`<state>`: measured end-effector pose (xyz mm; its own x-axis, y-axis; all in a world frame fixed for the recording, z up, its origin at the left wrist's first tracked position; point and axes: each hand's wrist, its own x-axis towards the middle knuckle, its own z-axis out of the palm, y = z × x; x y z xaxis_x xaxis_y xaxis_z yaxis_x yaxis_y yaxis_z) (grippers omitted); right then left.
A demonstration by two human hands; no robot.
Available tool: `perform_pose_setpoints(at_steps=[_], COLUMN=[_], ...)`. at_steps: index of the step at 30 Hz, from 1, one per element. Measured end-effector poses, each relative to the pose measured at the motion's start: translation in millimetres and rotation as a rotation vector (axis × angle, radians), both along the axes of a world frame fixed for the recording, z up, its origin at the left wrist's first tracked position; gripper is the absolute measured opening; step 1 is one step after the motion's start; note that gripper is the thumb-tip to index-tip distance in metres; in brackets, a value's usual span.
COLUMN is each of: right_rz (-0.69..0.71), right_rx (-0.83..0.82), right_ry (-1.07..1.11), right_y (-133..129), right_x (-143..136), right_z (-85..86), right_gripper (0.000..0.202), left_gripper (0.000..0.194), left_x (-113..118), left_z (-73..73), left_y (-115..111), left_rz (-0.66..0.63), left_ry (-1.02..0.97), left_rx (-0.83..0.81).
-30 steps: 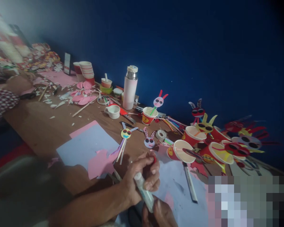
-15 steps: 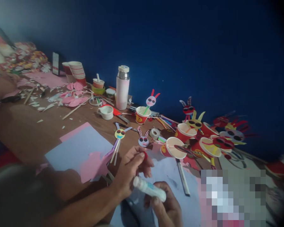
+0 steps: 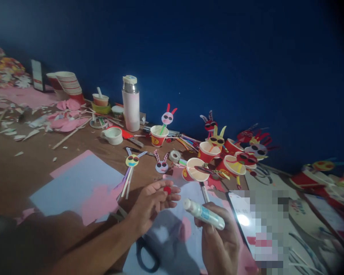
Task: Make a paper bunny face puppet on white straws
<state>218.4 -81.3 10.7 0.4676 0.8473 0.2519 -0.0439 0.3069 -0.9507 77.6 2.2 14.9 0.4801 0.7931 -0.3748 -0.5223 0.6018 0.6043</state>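
Between the thumb and fingers of my left hand [image 3: 153, 202] is a small red paper piece [image 3: 167, 190], the other fingers spread loosely. My right hand [image 3: 220, 244] is wrapped around a glue stick [image 3: 204, 214], whose tip points up and left toward the red piece without touching it. Beneath both hands lies a pale blue sheet [image 3: 172, 244] with a pink round piece [image 3: 185, 228] on it. A black scissors handle [image 3: 157, 263] shows at the bottom. Just beyond my left hand are a yellow bunny-eared paper face [image 3: 132, 160] with strip legs and a lavender one [image 3: 161, 167].
Paper cups [image 3: 195, 170] holding paper-faced figures stand at the right. A white flask [image 3: 131, 109], a small white cup [image 3: 113, 136] and a tape roll [image 3: 175, 156] sit farther back. Pink scraps [image 3: 65, 121] cover the left. A lit phone [image 3: 240, 217] lies by my right hand.
The view has swung to the right. My right hand has turned the glue stick and moved it right, away from my left hand. The pink round piece and black handle now show more clearly.
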Motion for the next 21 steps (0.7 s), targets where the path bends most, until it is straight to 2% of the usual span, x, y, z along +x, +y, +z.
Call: perform_pose_setpoints(at_steps=[5,9,12,16,21], right_rz=[0.069,0.126,0.201,0.115,0.073], right_rx=[0.052,0.087,0.032,-0.036,-0.123], right_ry=[0.033,0.062,0.162,0.202,0.068], right_y=[1.7,2.9,2.1,0.1,-0.6], right_x=[6.0,7.7,6.3,2.8,0.8], right_z=[-3.8,2.2,7.4,5.3,-0.2], right_gripper=[0.02,0.018,0.018,0.018,0.019], left_gripper=[0.017,0.019,0.023,0.029,0.027], left_x=[1.0,1.8,2.7,3.8,4.0], left_z=[-6.2,-4.0,-2.3,-1.5,0.1], left_y=[0.0,-1.6,-3.4,-5.3,-7.4], left_rz=[-0.068,-0.07,-0.073,-0.092,-0.095], left_ry=[0.008,0.067,0.117,0.132,0.152], left_rx=[-0.029,-0.016,-0.012,0.006,0.032])
